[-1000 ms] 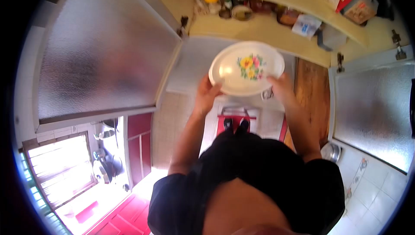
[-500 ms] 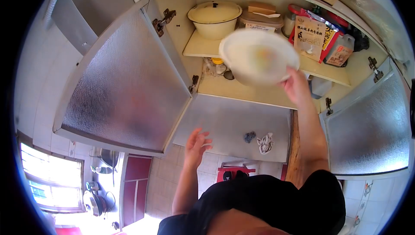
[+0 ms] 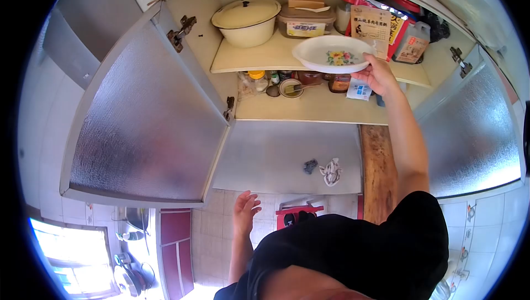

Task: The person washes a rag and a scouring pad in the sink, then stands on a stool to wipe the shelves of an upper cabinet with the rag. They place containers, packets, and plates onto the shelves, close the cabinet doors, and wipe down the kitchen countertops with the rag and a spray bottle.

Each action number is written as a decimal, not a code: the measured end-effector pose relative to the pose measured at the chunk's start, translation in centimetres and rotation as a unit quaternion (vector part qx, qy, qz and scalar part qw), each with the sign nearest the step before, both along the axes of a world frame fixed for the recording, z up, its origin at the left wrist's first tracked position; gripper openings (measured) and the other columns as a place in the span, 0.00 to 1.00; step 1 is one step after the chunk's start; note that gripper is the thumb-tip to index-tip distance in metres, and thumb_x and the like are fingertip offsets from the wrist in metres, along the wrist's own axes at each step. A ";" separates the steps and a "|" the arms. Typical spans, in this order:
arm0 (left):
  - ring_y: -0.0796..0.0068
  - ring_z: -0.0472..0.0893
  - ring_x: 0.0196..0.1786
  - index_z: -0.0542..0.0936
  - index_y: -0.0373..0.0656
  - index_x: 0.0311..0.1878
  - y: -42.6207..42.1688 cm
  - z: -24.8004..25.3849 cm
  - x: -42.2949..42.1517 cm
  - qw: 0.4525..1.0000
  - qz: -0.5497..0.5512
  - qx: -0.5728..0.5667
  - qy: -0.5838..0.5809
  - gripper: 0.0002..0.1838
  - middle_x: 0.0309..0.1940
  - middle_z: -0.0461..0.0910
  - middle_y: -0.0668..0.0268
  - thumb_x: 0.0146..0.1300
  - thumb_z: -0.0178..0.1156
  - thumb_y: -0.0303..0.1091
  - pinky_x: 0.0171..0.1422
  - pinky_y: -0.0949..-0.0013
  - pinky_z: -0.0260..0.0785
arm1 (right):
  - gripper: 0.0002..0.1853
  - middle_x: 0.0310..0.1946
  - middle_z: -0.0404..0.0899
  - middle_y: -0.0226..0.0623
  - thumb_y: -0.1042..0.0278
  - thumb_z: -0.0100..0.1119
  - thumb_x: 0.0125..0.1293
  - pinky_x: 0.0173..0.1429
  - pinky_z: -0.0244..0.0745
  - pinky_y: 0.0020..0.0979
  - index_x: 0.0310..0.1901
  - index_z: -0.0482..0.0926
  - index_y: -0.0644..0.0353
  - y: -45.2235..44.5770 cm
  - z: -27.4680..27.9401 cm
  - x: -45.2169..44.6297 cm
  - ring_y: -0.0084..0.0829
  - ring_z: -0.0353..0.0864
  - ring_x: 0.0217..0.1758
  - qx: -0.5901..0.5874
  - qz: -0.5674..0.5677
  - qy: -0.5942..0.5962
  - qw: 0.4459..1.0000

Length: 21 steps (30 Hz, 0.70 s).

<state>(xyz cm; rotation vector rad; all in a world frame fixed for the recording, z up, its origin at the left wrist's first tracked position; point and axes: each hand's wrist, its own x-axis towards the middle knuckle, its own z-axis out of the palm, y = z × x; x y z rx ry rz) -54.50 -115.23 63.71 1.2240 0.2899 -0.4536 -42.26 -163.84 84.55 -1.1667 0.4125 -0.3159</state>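
Note:
My right hand [image 3: 377,75] grips the right rim of a white oval dish [image 3: 316,54] with a flower print on its inside. The dish is at the front of the cupboard's upper shelf [image 3: 248,57], close to level; whether it touches the shelf I cannot tell. Behind it stand a lidded plastic container [image 3: 306,23] and a paper seasoning packet [image 3: 371,27]. Low on the left, my left hand [image 3: 245,210] hangs in the air with its fingers apart, holding nothing.
A cream enamel pot [image 3: 247,27] with a lid sits left on the upper shelf. Jars and a small bowl [image 3: 291,88] fill the lower shelf. Frosted doors stand open at left [image 3: 149,112] and right [image 3: 477,129]. A crumpled cloth [image 3: 331,172] lies on the metal counter [image 3: 265,156].
The dish has gone from tilted and raised to nearly level at the upper shelf's front edge, uncovering the lower shelf's contents. My view has shifted slightly; my left hand is still free.

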 end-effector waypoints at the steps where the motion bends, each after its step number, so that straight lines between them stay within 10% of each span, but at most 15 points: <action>1: 0.73 0.78 0.41 0.70 0.42 0.55 -0.1 -0.1 0.2 1.000 -0.004 0.002 -0.006 0.15 0.45 0.76 0.60 0.65 0.53 0.28 0.42 0.70 0.74 | 0.20 0.45 0.75 0.50 0.65 0.50 0.67 0.49 0.81 0.40 0.54 0.65 0.72 -0.5 -0.5 -0.3 0.41 0.79 0.47 0.000 -0.001 0.018 1.000; 9: 0.73 0.78 0.42 0.70 0.42 0.54 -2.4 0.8 1.1 0.998 -0.062 -0.005 -0.031 0.15 0.44 0.76 0.61 0.64 0.55 0.27 0.42 0.70 0.74 | 0.25 0.33 0.76 0.42 0.51 0.60 0.63 0.36 0.83 0.29 0.45 0.71 0.70 -3.6 -2.0 1.1 0.29 0.79 0.30 -0.160 -0.034 0.108 0.981; 16: 0.72 0.78 0.41 0.70 0.42 0.54 -2.0 0.3 0.5 0.996 -0.080 0.021 -0.034 0.16 0.45 0.76 0.61 0.64 0.56 0.28 0.42 0.69 0.73 | 0.16 0.33 0.77 0.45 0.63 0.56 0.64 0.33 0.82 0.26 0.44 0.74 0.71 -4.2 -2.5 0.9 0.29 0.80 0.30 -0.176 -0.035 0.094 0.979; 21: 0.72 0.77 0.42 0.70 0.41 0.54 -1.8 0.7 0.1 0.996 -0.079 0.034 -0.036 0.15 0.45 0.76 0.62 0.64 0.55 0.29 0.43 0.70 0.73 | 0.21 0.38 0.78 0.51 0.57 0.56 0.64 0.44 0.77 0.40 0.45 0.74 0.72 -5.3 -2.1 2.5 0.39 0.79 0.37 -0.584 -0.086 0.169 0.789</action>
